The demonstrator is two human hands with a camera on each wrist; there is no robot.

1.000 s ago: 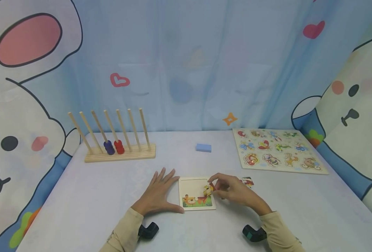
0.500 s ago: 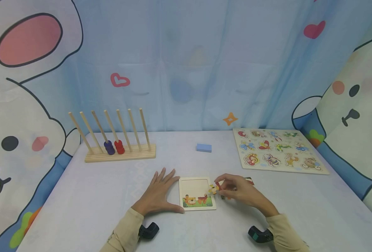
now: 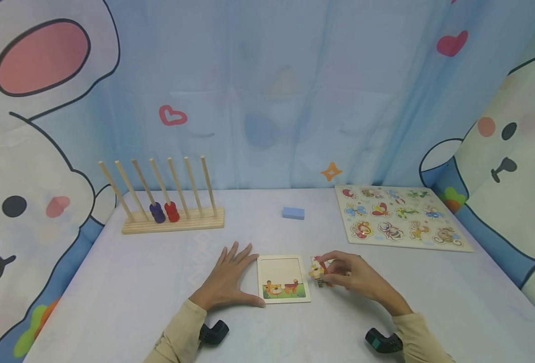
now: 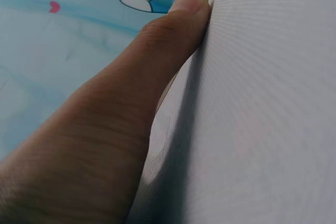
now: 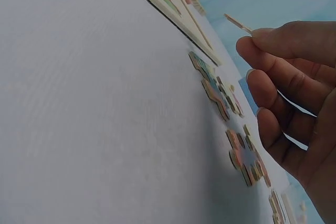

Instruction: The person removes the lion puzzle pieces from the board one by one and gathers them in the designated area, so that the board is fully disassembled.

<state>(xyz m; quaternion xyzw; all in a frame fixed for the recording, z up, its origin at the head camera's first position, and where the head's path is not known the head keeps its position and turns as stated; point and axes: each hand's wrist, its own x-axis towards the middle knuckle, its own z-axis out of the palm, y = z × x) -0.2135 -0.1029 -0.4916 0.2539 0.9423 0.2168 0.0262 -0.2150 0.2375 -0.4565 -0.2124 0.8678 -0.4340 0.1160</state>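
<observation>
My left hand (image 3: 228, 280) lies with fingers spread at the left side of a small wooden puzzle tray (image 3: 280, 301). In the left wrist view its thumb (image 4: 173, 30) touches the tray's edge. Fitted pieces along the tray's bottom show a tiger on grass; the upper part is bare. Just right of the tray, my right hand (image 3: 355, 277) pinches a yellow and red jigsaw piece (image 3: 316, 271) between thumb and index finger. The right wrist view shows this piece (image 5: 239, 23) edge-on, raised above the table. Several loose jigsaw pieces (image 5: 245, 157) lie below that hand, mostly hidden in the head view.
A wooden peg stand (image 3: 172, 227) with blue and red beads stands at the back left. Behind the tray lies a blue block (image 3: 292, 213). A large animal picture board (image 3: 405, 217) lies at the back right. A printed curtain (image 3: 267, 91) hangs behind the table.
My right hand has moved to the right, carrying the pinched jigsaw piece from over the tray's right edge to beside it. The left hand and the tray have stayed put.
</observation>
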